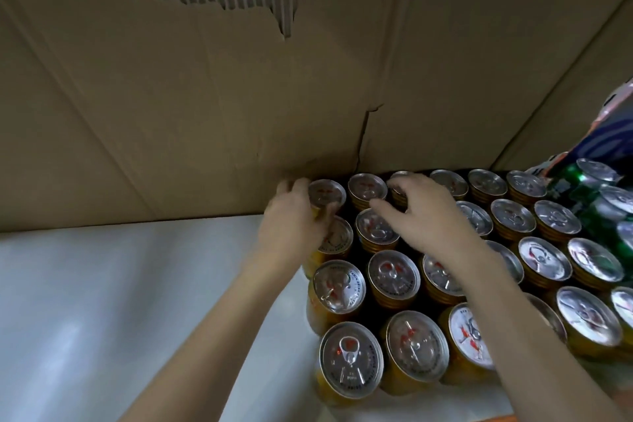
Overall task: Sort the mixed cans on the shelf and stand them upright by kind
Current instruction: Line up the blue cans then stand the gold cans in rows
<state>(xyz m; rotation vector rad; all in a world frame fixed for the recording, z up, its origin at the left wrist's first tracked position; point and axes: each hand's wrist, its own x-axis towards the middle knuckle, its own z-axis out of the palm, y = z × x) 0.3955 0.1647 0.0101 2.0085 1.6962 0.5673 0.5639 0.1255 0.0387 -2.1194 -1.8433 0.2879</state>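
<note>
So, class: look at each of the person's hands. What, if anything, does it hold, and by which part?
The left hand grips a gold can by its upper side wall. The right hand holds nothing; its spread fingers rest on can tops.

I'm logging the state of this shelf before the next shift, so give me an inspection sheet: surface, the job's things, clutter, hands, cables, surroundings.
Surface: pale shelf, bare on the left, cans on the right.
Job's things: gold cans stand upright in rows, silver tops up; green cans grouped at the far right.
Clutter: a patterned package leans over the green cans.
Hands: left hand curls round the back-left gold can at the cardboard; right hand has its fingers spread over can tops in the back rows, no clear grip.
Cables: nothing seen.
Surroundings: cardboard wall behind, torn along its top edge, with a split near the cans.
</note>
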